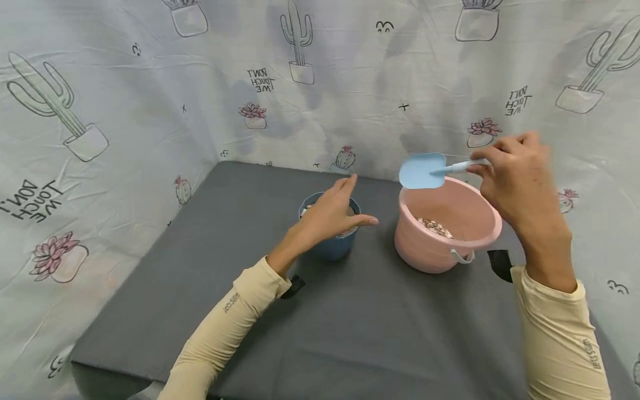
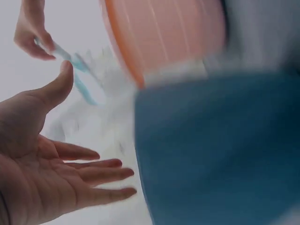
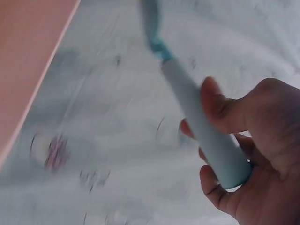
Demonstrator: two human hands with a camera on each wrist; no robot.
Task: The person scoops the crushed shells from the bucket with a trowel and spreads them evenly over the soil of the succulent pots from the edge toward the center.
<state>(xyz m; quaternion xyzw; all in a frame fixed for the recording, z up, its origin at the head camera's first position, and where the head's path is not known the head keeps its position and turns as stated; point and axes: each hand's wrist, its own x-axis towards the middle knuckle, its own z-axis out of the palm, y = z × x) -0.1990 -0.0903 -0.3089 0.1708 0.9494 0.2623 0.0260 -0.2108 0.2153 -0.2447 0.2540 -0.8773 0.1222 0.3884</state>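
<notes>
Overall, a grey table mat [image 1: 350, 322] sits walled by cactus-print cloth [image 1: 125, 111]. Right hand [image 1: 520, 178] grips a blue shovel [image 1: 422, 171] above the pink bucket [image 1: 445, 233] holding pebbles [image 1: 436, 226]. Left hand [image 1: 330, 214], fingers straight, hovers over the blue bucket [image 1: 331, 247].

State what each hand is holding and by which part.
The right hand grips the light blue scoop by its handle, above the pink bucket. The left hand holds nothing, fingers straight over the blue pot.

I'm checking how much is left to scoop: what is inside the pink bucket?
The pink bucket holds a low layer of pale, speckled bits at its bottom. Its near wall hides the rest.
</notes>
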